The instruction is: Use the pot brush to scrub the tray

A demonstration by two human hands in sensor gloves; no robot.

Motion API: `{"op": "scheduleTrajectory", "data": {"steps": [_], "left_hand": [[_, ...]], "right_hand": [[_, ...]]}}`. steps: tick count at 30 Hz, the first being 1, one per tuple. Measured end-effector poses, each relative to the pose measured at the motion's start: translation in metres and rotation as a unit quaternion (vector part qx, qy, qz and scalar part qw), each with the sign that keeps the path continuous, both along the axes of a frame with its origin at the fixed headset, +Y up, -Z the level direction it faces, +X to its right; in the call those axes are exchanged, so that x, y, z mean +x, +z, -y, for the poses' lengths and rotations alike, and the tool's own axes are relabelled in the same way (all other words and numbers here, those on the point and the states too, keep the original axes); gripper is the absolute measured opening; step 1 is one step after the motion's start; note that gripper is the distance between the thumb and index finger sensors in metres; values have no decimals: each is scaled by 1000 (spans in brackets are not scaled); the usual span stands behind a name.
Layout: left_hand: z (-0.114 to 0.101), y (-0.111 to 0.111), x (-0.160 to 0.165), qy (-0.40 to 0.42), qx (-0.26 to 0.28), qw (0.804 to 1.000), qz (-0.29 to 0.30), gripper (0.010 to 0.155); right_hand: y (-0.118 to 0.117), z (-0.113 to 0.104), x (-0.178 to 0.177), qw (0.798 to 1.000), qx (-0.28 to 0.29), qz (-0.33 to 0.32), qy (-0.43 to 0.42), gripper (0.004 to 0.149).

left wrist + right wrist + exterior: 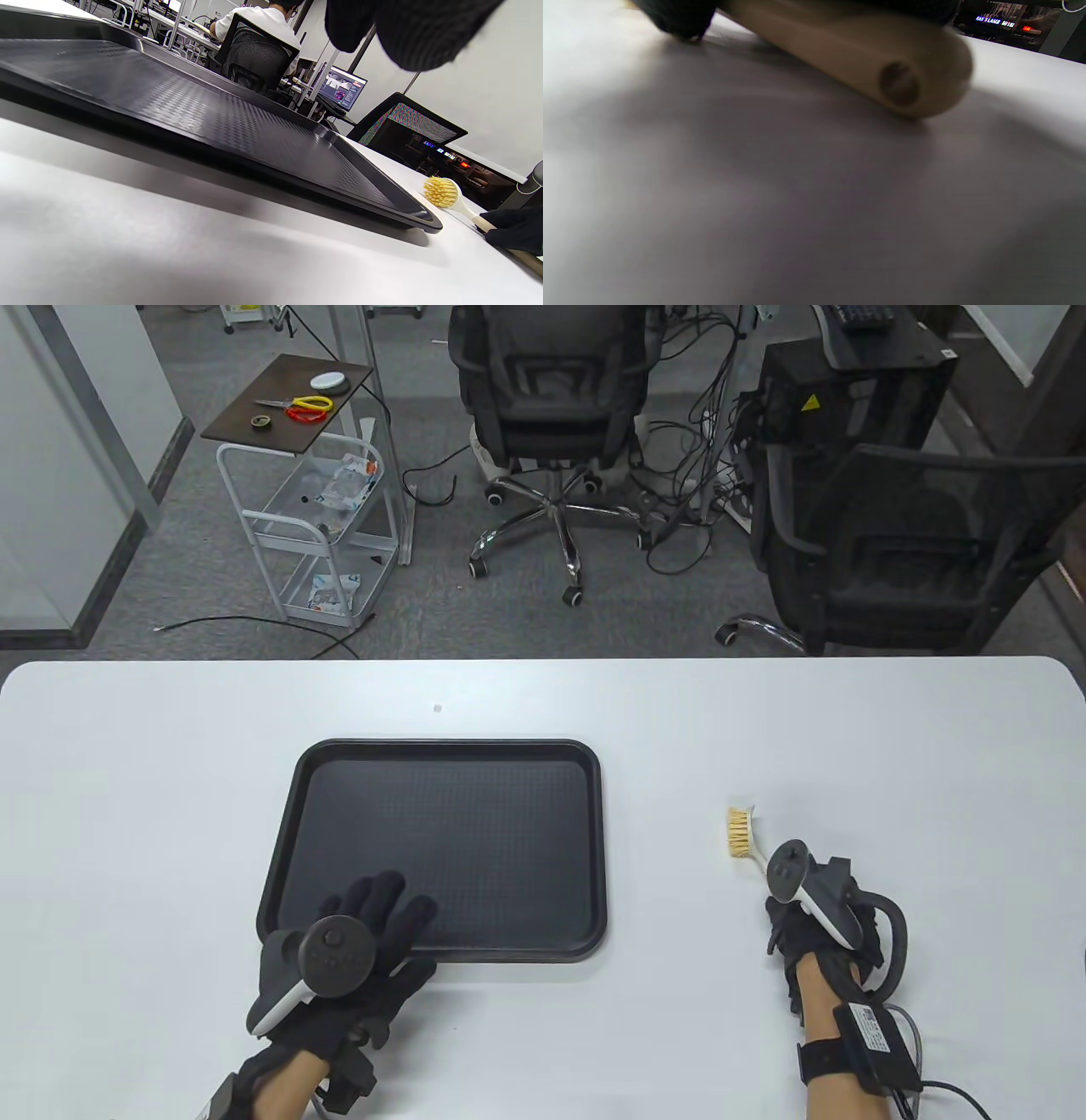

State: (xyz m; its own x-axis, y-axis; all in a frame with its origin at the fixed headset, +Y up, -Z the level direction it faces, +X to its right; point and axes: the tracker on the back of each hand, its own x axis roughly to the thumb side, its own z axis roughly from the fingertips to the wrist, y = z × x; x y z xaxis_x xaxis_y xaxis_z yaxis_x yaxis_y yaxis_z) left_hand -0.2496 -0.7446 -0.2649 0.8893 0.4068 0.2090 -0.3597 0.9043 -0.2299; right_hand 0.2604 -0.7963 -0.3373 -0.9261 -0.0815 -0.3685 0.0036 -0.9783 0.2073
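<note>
A black textured tray lies flat in the middle of the white table; it also shows in the left wrist view. My left hand rests on the tray's near left corner with its fingers spread. The pot brush, with its yellow bristle head, lies on the table to the right of the tray. My right hand holds its wooden handle low on the table. The left wrist view shows the brush head past the tray's corner and my right hand's fingers on the handle.
The white table runs wide around the tray, with its far edge behind it. Office chairs, a small cart and cables stand on the floor beyond the table.
</note>
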Motion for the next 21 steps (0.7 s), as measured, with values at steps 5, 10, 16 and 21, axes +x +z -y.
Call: {"op": "scheduleTrajectory", "data": {"steps": [5,10,16,21], "left_hand": [[0,0,-1,2,0,1000,-1,72],[1,0,-1,1,-2,1000,-1,72],[1,0,-1,-5,-3,1000,-5,72],[3,-1,0,-11,-10,1000,-1,72]], "right_hand": [[0,1,-2,1000,25,7,0,51],[4,-3,-2,999,47,4,-2,49],[19,-25,-11,993,108,-14,-46,50],[39,-51,-42,982,167,-54,-68,52]]}}
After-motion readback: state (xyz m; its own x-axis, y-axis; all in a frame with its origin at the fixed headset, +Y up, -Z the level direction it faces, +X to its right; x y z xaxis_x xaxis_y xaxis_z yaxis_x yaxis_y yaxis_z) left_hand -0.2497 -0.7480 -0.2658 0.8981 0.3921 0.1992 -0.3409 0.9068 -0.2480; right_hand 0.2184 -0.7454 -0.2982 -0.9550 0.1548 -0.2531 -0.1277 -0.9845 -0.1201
